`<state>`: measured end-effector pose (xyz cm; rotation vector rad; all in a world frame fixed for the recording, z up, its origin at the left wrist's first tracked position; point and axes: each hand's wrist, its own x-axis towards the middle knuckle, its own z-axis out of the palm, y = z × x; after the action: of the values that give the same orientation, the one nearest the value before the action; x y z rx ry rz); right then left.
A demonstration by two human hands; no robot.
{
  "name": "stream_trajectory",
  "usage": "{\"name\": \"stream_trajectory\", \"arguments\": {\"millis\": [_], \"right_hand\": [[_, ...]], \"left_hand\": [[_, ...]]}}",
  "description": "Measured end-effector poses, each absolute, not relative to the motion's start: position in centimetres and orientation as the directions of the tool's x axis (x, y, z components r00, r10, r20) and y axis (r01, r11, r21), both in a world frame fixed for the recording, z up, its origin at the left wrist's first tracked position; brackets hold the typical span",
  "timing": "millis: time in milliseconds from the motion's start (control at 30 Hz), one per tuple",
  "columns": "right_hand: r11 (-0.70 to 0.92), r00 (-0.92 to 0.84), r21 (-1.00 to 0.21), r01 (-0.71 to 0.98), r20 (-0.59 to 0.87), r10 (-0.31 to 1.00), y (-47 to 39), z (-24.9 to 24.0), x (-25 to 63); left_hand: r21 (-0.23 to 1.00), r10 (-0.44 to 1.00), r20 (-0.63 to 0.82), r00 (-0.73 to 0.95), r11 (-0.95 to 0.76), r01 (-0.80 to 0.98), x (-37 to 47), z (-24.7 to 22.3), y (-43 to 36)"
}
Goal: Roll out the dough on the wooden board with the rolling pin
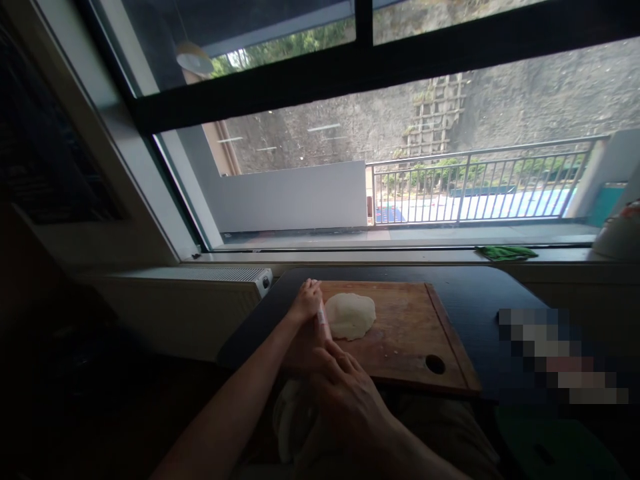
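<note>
A flattened, roughly round sheet of pale dough (351,316) lies on a wooden cutting board (405,320). Along the dough's left edge runs a rolling pin (322,319), with a whitish middle stretch showing between my hands. At its far end, my left hand (307,301) is closed over the pin. My right hand (345,383) is on the near end, its fingers bent over it; the hand itself hides that end of the pin.
The board rests on a dark table (473,300) below a window. Left of the table is a white radiator (200,300). A green cloth (506,253) lies on the windowsill. A round hole (435,364) is cut in the board's near right corner. A blurred-out patch (560,357) covers something at the right.
</note>
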<state>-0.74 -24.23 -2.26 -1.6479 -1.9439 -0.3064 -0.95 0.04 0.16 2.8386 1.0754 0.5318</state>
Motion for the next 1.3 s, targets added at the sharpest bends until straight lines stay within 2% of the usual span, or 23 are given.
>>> {"name": "stream_trajectory", "arguments": {"millis": [67, 200, 333, 433, 567, 633, 767, 967, 1133, 1233, 1300], "right_hand": [[0.243, -0.11, -0.176, 0.954, 0.547, 0.83, -24.5, -2.4, 0.3], [0.181, -0.029, -0.242, 0.953, 0.522, 0.852, -25.4, -1.5, 3.3], [0.085, 0.005, -0.169, 0.982, 0.473, 0.881, -23.9, 0.4, 5.9], [0.018, 0.034, -0.12, 0.993, 0.415, 0.909, -20.9, 2.1, 7.7], [-0.146, 0.17, -0.09, 0.985, 0.379, 0.91, -16.9, 3.7, 9.4], [-0.174, 0.192, -0.082, 0.981, 0.394, 0.899, -16.2, 3.6, 9.3], [-0.23, 0.24, -0.081, 0.97, 0.473, 0.848, -18.0, 1.5, 7.2], [-0.289, 0.303, -0.107, 0.951, 0.503, 0.81, -19.3, 0.7, 7.2], [-0.409, 0.424, -0.139, 0.902, 0.473, 0.773, -14.7, 3.2, 10.8], [-0.406, 0.412, -0.119, 0.906, 0.464, 0.784, -14.0, 2.5, 11.3], [-0.375, 0.383, -0.111, 0.92, 0.456, 0.803, -14.9, 1.1, 11.0]], "left_hand": [[0.106, 0.643, 0.338, 0.687, -0.751, 0.652, -3.5, -0.2, 0.1], [0.0, 0.577, 0.353, 0.736, -0.787, 0.617, -5.9, -0.7, -0.9], [0.075, 0.668, 0.376, 0.642, -0.713, 0.697, -3.6, 0.0, -1.5], [0.161, 0.771, 0.313, 0.554, -0.618, 0.769, -0.5, 1.2, -1.2], [0.18, 0.798, 0.269, 0.539, -0.592, 0.786, 1.4, 2.2, -1.5], [0.166, 0.758, 0.29, 0.585, -0.641, 0.749, 0.4, 1.9, -2.3], [0.109, 0.589, 0.393, 0.706, -0.793, 0.6, -4.6, -0.2, -4.7], [-0.016, 0.465, 0.419, 0.78, -0.855, 0.518, -8.6, -1.7, -6.1], [0.049, 0.58, 0.399, 0.71, -0.787, 0.615, -2.6, 0.2, -2.7], [0.126, 0.702, 0.322, 0.635, -0.696, 0.707, 1.1, 1.1, -1.0], [0.134, 0.711, 0.33, 0.621, -0.686, 0.715, 2.2, 1.2, -0.8]]}}
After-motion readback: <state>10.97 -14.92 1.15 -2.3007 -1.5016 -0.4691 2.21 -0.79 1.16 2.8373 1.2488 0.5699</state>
